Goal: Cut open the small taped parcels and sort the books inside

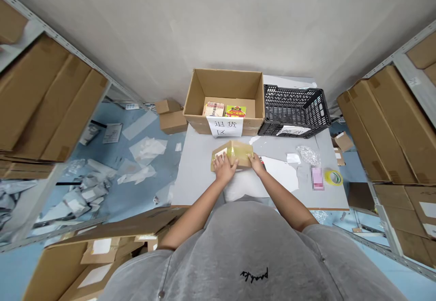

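Note:
A small brown cardboard box (240,150), sealed with yellowish tape and bearing a white label, is on the table in front of me. My left hand (225,169) holds its left near side, with the fingers over the label end. At the right end, my right hand (257,163) grips the edge of the same box. Just beside the right hand a small dark and red item shows, too covered to name. Under and to the right of my hands lies a white sheet or bag (281,173).
Behind stand a large open carton (195,123) with small colourful packs inside and a black plastic crate (322,126). On the table's right are bubble wrap (308,155), a pink item (317,178) and a tape roll (334,178). Shelves of cartons flank both sides; packaging litters the floor.

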Demonstrator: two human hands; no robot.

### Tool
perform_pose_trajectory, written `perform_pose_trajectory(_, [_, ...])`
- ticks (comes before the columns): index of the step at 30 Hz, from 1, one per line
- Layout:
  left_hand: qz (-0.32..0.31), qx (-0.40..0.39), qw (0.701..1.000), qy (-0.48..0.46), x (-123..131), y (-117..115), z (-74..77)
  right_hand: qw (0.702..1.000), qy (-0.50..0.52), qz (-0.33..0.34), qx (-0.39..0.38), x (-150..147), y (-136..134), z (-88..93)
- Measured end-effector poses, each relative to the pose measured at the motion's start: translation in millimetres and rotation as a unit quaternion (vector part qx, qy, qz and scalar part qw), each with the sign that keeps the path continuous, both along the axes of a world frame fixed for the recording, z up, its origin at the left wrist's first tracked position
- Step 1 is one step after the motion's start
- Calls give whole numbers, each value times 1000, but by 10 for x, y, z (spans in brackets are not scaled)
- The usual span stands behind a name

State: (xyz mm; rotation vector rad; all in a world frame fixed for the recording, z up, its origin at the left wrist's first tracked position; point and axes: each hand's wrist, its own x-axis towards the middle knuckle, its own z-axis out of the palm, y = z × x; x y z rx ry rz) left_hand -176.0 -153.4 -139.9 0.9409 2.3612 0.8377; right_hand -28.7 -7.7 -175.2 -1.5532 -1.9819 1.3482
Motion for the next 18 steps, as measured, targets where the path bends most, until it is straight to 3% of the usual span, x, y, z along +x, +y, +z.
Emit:
perform_pose_trajectory(3, [-56,37,998,-9,182,77,-7,999,-18,-18,42,72,75,4])
perform_pose_trajectory(6, [-98,43,994,-19,263,109,-68,999,19,-10,25,163,88,-23])
perform_pose_trajectory(8, [-69,24,997,-11,227,107,-146,998,58,-13,-9,236,91,-72])
perform_pose_trajectory(11, [55,-21,998,-4,75,90,-291,992,97,-34,-68,360,100,-186])
perform_pose_trajectory(13, [118,-46,991,-49,-34,78,-375,987,89,-61,-117,424,94,-269])
perform_pose_trajectory(18, [101,16,963,-248,-149,55,-463,981,90,-99,-141,461,61,-412])
